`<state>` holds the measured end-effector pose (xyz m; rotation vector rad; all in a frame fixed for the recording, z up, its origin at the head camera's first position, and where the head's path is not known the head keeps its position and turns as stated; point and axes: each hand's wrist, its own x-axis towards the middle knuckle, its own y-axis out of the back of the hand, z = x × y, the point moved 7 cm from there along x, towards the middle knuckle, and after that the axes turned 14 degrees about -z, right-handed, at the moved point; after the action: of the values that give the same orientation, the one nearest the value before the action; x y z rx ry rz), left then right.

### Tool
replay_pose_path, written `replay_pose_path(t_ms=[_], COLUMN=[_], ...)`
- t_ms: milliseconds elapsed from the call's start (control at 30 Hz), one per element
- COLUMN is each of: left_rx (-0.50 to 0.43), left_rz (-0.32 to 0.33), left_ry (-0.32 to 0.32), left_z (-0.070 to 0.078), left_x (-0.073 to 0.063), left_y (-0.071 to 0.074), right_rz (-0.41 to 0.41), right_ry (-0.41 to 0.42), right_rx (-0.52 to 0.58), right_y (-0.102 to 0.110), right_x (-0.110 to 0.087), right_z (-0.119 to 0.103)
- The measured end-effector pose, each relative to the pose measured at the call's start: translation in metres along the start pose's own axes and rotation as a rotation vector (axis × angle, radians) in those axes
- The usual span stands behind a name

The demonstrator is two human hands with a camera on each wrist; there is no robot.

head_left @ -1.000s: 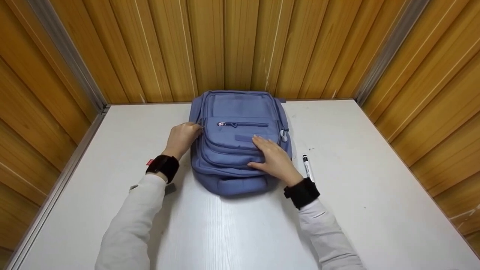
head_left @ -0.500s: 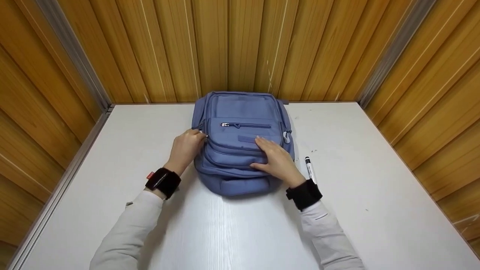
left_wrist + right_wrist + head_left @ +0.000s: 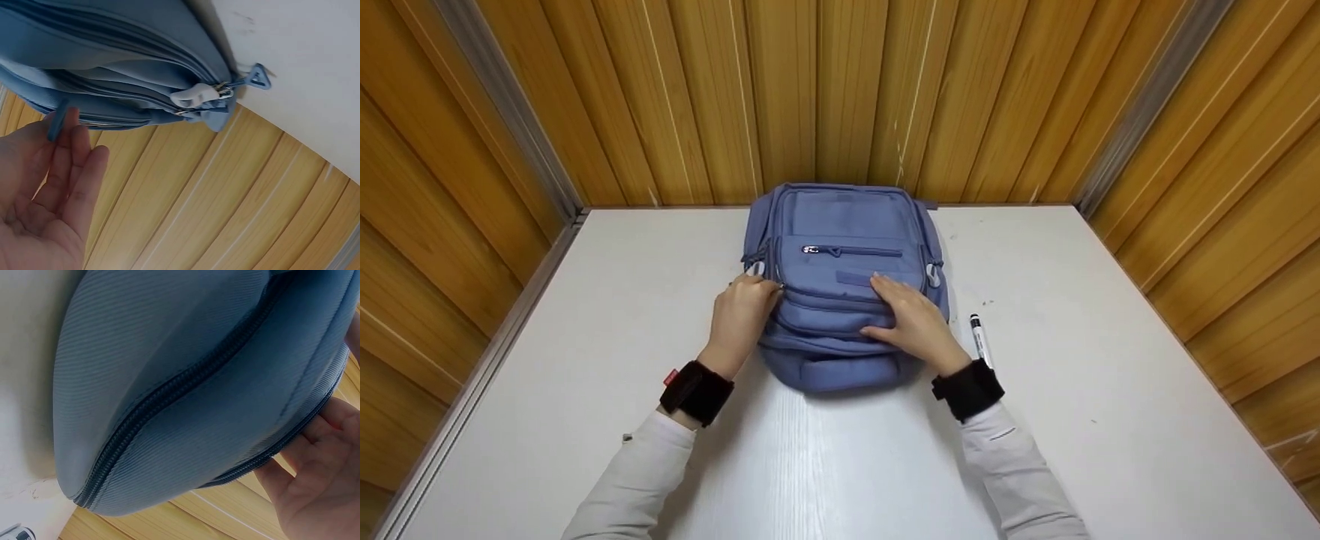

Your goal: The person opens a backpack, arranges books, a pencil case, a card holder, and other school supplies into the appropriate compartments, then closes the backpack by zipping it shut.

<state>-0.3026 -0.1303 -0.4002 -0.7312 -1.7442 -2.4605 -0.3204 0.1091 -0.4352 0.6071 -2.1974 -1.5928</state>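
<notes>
A blue backpack point(image 3: 847, 214) lies on the white table with its front pockets up. At its left side my left hand point(image 3: 741, 319) pinches a blue zipper pull point(image 3: 58, 120) between thumb and forefinger, its other fingers loosely bent. Behind that hand shows a white ring-like tag point(image 3: 194, 95) at the end of another zipper, beside a blue triangular pull point(image 3: 257, 77). My right hand point(image 3: 915, 319) rests on the front pocket's right part, fingers extended and thumb spread. In the right wrist view, its fingers lie along a pocket edge with a dark zipper point(image 3: 242, 469).
A black-and-white marker point(image 3: 978, 334) lies on the table point(image 3: 1110, 360) right of the backpack, close to my right wrist. Wood-patterned panels point(image 3: 840, 90) stand behind the table and at both sides.
My left hand has slid toward me along the backpack's left side with the zipper pull, uncovering the white tag. My right hand stays in place on the pocket.
</notes>
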Motion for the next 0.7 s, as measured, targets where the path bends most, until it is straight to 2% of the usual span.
replay_pose_path(t_ms=[167, 400, 567, 700], left_rx=[-0.005, 0.006, -0.026, -0.036], left_rz=[0.018, 0.054, 0.033, 0.022], left_ry=[0.039, 0.005, 0.018, 0.004], left_z=[0.006, 0.024, 0.035, 0.047], left_x=[-0.006, -0.012, -0.015, -0.014], left_y=[0.0, -0.001, -0.004, -0.006], right_rz=[-0.007, 0.006, 0.003, -0.003], right_ry=[0.011, 0.023, 0.028, 0.024], right_rx=[0.005, 0.002, -0.005, 0.003], right_y=[-0.001, 0.001, 0.0, -0.001], right_x=[0.001, 0.002, 0.002, 0.002], right_z=[-0.002, -0.002, -0.002, 0.0])
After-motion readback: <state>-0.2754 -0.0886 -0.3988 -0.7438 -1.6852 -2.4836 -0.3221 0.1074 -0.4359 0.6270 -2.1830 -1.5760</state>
